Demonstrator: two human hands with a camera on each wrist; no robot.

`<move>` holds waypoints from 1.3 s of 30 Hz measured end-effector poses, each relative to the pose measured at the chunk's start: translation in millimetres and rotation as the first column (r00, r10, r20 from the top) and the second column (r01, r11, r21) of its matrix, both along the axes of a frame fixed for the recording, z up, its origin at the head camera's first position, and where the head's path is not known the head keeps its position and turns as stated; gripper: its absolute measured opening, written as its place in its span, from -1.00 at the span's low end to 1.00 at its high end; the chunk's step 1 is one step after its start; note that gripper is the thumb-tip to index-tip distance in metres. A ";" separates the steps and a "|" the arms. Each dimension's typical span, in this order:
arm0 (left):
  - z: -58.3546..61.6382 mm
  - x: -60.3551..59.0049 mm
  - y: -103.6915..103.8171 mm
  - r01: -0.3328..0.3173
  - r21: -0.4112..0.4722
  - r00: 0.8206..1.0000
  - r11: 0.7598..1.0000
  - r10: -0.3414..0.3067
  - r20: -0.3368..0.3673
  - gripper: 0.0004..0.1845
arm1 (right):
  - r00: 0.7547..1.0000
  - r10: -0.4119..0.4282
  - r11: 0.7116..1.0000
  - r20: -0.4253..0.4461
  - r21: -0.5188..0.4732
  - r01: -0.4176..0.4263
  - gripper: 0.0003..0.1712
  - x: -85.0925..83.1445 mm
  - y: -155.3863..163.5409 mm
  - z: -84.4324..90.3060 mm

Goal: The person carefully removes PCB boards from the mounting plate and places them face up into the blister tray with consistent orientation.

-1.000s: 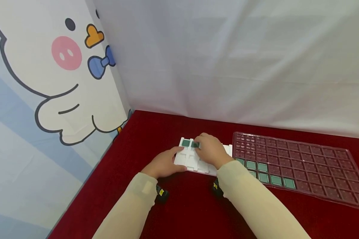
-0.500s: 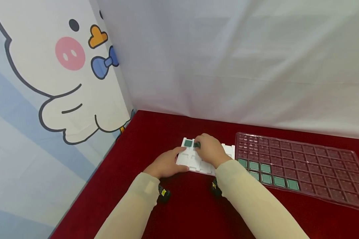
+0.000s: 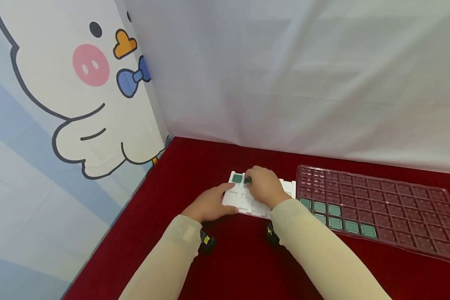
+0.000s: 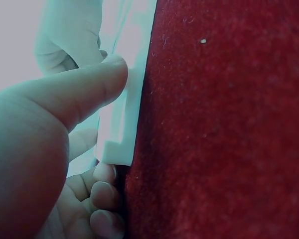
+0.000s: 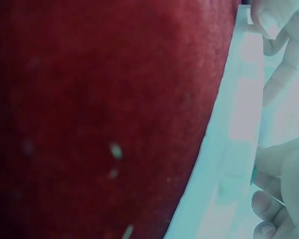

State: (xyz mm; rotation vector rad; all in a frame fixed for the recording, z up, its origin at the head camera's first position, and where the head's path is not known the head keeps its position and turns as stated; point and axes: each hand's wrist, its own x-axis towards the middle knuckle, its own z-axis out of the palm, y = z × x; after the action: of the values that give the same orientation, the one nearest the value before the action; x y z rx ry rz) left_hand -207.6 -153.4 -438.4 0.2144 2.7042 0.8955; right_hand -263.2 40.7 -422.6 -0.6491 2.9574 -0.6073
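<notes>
My left hand (image 3: 210,204) grips the left end of a white compartment tray (image 3: 243,203), its thumb along the near edge. In the left wrist view the thumb presses the tray rim (image 4: 134,89) while curled fingertips (image 4: 105,195) sit by its corner. Over the second compartment of the far row is my right hand (image 3: 264,185), pinching a small dark green square piece (image 3: 248,180) that its fingers partly cover. One flat green square (image 3: 237,178) lies in the far-left compartment. The right wrist view shows only a speck of green between the right fingers.
A clear plastic grid tray (image 3: 408,216) lies to the right, close to the white tray. Several green squares (image 3: 351,226) occupy its near-left cells, some partly behind the right sleeve. Red cloth (image 3: 232,258) covers the table; a white curtain (image 3: 285,83) hangs behind.
The green piece under the right fingers looks more tilted than a second ago. Both hands stay at the white tray; the whole head view has shifted slightly.
</notes>
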 end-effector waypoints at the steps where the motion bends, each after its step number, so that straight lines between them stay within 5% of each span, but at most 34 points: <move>1: 0.0 -0.1 0.0 -0.001 -0.001 1.000 1.000 0.001 0.000 -0.13 | 1.000 0.004 1.000 -0.005 0.000 -0.004 -0.68 0.0 0.3 -0.1; 39: 2.4 0.2 1.1 0.004 0.002 1.000 1.000 -0.004 0.014 -0.12 | 0.994 0.070 0.998 -0.089 0.003 -0.070 -0.73 30.6 41.0 4.1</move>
State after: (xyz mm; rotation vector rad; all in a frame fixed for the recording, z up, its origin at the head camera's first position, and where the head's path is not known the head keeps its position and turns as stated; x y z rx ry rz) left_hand -207.4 -152.2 -435.9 0.2127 2.6897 0.8950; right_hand -232.6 81.7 -418.5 -0.7962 3.0010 -0.5885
